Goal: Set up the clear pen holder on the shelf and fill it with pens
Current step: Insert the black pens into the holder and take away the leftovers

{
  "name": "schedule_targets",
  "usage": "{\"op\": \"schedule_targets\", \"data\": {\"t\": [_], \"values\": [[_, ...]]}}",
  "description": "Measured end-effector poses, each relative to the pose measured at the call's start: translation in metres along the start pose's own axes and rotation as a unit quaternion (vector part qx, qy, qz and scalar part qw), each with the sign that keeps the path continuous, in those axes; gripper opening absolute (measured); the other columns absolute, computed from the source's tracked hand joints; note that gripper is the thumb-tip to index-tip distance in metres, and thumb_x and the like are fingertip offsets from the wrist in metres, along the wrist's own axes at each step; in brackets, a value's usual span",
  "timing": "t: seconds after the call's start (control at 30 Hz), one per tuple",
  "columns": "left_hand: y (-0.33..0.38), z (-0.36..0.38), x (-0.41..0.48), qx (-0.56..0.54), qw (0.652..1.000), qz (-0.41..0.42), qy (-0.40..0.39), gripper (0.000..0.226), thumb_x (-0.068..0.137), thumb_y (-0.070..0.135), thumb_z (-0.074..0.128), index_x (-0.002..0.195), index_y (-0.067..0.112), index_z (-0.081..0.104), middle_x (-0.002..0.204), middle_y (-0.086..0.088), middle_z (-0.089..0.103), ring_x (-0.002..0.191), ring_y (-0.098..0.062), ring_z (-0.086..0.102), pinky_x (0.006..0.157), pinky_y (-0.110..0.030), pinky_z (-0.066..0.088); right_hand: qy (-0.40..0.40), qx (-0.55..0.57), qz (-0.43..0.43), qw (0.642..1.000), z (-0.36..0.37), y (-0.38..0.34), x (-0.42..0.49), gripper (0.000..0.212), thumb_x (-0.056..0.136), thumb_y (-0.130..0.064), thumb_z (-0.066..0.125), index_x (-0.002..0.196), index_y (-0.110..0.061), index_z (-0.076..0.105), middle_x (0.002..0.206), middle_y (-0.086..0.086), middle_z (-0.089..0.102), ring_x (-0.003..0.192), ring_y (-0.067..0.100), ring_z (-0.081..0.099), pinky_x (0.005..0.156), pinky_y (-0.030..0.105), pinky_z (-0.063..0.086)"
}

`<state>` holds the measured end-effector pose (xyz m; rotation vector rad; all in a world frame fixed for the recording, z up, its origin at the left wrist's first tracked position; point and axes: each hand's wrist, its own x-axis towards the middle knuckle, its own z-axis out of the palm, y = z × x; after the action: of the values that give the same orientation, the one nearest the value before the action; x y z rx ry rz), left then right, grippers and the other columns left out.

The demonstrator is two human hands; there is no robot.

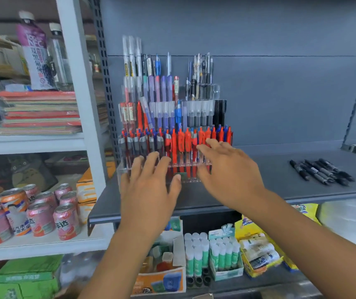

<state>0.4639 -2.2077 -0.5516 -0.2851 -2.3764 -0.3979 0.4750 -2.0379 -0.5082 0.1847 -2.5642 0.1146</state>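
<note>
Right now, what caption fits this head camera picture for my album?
Two bare hands, left and right, reach the tiered clear plastic pen holder on the grey metal shelf.

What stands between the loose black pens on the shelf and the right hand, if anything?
Nothing visible does. The black pens lie on bare grey shelf, off to the right of the right hand, which is open at the front of the clear pen holder.

clear tiered pen holder [127, 169], upright, pen-filled; shelf [259, 180]
</note>
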Motion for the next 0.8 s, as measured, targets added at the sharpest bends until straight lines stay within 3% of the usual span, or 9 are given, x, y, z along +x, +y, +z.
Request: {"op": "schedule_targets", "data": {"t": [0.1, 0.37, 0.67, 0.8], "values": [[0.032, 0.004, 0.0, 0.003, 0.999, 0.025, -0.033, 0.049, 0.098, 0.047, 0.043, 0.141, 0.024, 0.046, 0.15, 0.002, 0.041, 0.141, -0.03, 0.03, 0.109, -0.052, 0.032, -0.019, -0.024, 0.042, 0.999, -0.006, 0.026, -0.014, 0.051, 0.099, -0.04, 0.035, 0.149, -0.029, 0.032, 0.158, -0.006, 0.029, 0.142, 0.019, 0.03, 0.112, 0.038, 0.029], [0.124, 0.031, 0.014, -0.001, 0.99, 0.117, -0.075, 0.047, 0.098, 0.048, 0.039, 0.137, 0.023, 0.047, 0.14, 0.003, 0.048, 0.131, -0.027, 0.039, 0.103, -0.048, 0.037, -0.049, -0.087, 0.152, 0.983, -0.024, 0.107, -0.052, 0.056, 0.099, -0.043, 0.036, 0.15, -0.024, 0.028, 0.161, 0.002, 0.02, 0.145, 0.024, 0.023, 0.115, 0.045, 0.022], [0.217, 0.087, 0.046, 0.031, 0.978, 0.162, -0.132, 0.046, 0.1, 0.05, 0.031, 0.136, 0.025, 0.045, 0.132, 0.005, 0.051, 0.126, -0.024, 0.041, 0.098, -0.044, 0.038, -0.036, -0.066, 0.237, 0.969, -0.02, 0.203, -0.054, 0.055, 0.1, -0.043, 0.03, 0.153, -0.027, 0.025, 0.163, -0.001, 0.015, 0.15, 0.024, 0.011, 0.121, 0.046, 0.003], [0.254, 0.115, 0.065, 0.04, 0.973, 0.171, -0.152, 0.044, 0.1, 0.05, 0.03, 0.133, 0.026, 0.046, 0.13, 0.005, 0.053, 0.125, -0.025, 0.042, 0.096, -0.045, 0.037, -0.033, -0.065, 0.257, 0.964, -0.01, 0.241, -0.06, 0.053, 0.101, -0.047, 0.029, 0.151, -0.029, 0.027, 0.163, -0.002, 0.017, 0.15, 0.024, 0.012, 0.121, 0.048, 0.002]]}}
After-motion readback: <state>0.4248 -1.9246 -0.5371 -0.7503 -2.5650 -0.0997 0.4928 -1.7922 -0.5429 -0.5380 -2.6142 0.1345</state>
